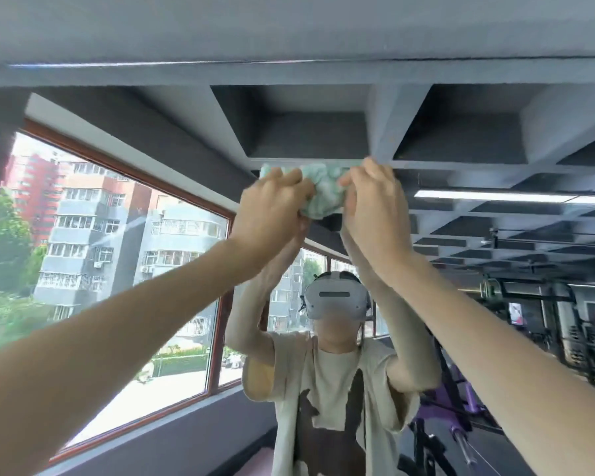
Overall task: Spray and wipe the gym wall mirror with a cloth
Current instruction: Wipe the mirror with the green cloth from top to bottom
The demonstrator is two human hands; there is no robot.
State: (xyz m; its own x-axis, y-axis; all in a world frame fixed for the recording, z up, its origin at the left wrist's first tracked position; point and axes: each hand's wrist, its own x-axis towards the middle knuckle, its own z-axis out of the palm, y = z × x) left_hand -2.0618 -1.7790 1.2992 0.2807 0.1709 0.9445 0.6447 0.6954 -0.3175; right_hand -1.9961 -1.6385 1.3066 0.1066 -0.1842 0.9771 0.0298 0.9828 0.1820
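Observation:
The wall mirror (461, 139) fills the view right in front of me and reflects the gym. A crumpled green and white cloth (325, 192) is pressed against the glass high up, above head height. My left hand (272, 207) grips the cloth's left side with curled fingers. My right hand (375, 207) holds its right side, fingers bent over the top edge. Both arms reach up and forward. No spray bottle is in view.
The mirror reflects a person in a beige T-shirt (327, 389) with a headset and raised arms, large windows (117, 269) with apartment blocks outside on the left, a dark coffered ceiling (306, 132), and purple gym machines (461, 400) on the right.

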